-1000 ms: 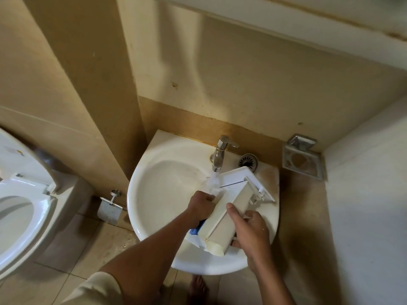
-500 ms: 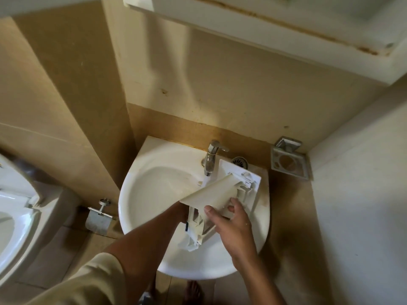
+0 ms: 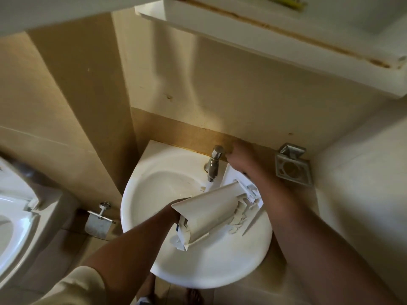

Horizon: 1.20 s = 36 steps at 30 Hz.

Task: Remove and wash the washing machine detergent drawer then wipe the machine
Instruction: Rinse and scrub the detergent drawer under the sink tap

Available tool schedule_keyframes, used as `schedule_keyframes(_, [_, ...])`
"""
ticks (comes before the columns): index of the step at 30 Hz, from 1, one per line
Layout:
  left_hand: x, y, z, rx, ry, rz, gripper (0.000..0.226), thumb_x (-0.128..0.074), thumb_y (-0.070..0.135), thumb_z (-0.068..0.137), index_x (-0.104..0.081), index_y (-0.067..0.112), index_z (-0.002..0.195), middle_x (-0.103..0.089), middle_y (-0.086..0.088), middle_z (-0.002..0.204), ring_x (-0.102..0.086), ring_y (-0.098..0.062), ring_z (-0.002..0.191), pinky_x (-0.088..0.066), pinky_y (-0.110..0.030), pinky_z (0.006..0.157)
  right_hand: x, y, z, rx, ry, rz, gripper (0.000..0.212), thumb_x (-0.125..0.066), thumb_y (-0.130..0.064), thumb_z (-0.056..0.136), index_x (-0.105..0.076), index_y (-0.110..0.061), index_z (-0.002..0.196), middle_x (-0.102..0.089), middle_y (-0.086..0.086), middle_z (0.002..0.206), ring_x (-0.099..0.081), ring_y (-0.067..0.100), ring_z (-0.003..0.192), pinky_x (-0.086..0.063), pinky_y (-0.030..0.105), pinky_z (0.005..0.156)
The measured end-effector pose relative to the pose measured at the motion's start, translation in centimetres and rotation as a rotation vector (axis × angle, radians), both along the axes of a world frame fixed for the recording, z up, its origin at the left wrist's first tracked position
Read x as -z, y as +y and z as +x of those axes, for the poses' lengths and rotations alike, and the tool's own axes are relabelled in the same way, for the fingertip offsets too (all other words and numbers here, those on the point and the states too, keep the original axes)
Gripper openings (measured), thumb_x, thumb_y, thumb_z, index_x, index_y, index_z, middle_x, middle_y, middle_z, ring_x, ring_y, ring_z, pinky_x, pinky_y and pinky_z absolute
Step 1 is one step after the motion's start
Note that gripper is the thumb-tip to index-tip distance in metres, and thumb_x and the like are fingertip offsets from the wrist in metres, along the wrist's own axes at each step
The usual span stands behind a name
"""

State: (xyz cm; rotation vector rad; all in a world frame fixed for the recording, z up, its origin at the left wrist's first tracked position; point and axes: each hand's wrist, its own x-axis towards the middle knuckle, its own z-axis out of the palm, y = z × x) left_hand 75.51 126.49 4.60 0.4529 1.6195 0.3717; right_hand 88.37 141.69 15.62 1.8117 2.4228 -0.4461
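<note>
Two hands, two different jobs now. Closest to the camera, the left hand [image 3: 176, 209] is tucked behind the detergent drawer [image 3: 209, 213], so its grip is hidden and I can't tell how the fingers lie. The drawer hangs tilted over the sink [image 3: 198, 276] with its cream front panel facing up. Its far end is by the back rim, pretty much where it was half a second ago. What changed: the right hand [image 3: 236, 151] was on the drawer's side back then. Now it's off it, reaching over the drawer to the top of the tap [image 3: 213, 166]. It's blurred, so I can't tell whether that grip is clenched or just touching. A soap holder [image 3: 293, 165] sits on the wall to the right.
</note>
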Motion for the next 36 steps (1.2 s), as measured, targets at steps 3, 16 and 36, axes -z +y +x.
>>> schedule_keyframes(3, [-0.9, 0.2, -0.8, 0.113, -0.048, 0.058, 0.031, -0.054, 0.019, 0.104, -0.050, 0.010, 0.075, -0.053, -0.012, 0.036, -0.063, -0.017, 0.038, -0.047, -0.022, 0.044, 1.8, 1.2, -0.2, -0.013, -0.082, -0.125, 0.022, -0.051, -0.019, 0.096, -0.062, -0.010, 0.113, -0.066, 0.011, 0.110, -0.061, 0.025, 0.084, -0.043, 0.028, 0.066])
schedule_keyframes(16, [-4.0, 3.2, -0.4, 0.513, 0.160, 0.165, 0.027, -0.050, 0.024, 0.102, -0.044, 0.027, 0.076, -0.044, 0.008, 0.082, -0.044, -0.005, 0.070, -0.040, -0.023, 0.058, 1.4, -2.1, -0.7, -0.030, 0.083, -0.159, 0.033, -0.047, -0.032, 0.101, -0.065, -0.008, 0.114, -0.068, 0.014, 0.108, -0.062, 0.026, 0.089, -0.042, 0.029, 0.070])
schedule_keyframes(36, [-8.1, 0.8, 0.0, 1.427, 0.873, 0.439, 0.079, -0.080, 0.044, 0.081, -0.047, 0.018, 0.149, -0.055, -0.007, 0.144, -0.052, -0.028, 0.131, -0.042, -0.044, 0.110, 7.0, -16.8, 8.4, 0.329, 0.636, -0.592, 0.018, -0.049, -0.003, 0.081, -0.063, -0.010, 0.074, -0.063, 0.002, 0.070, -0.053, 0.016, 0.065, -0.037, 0.026, 0.061])
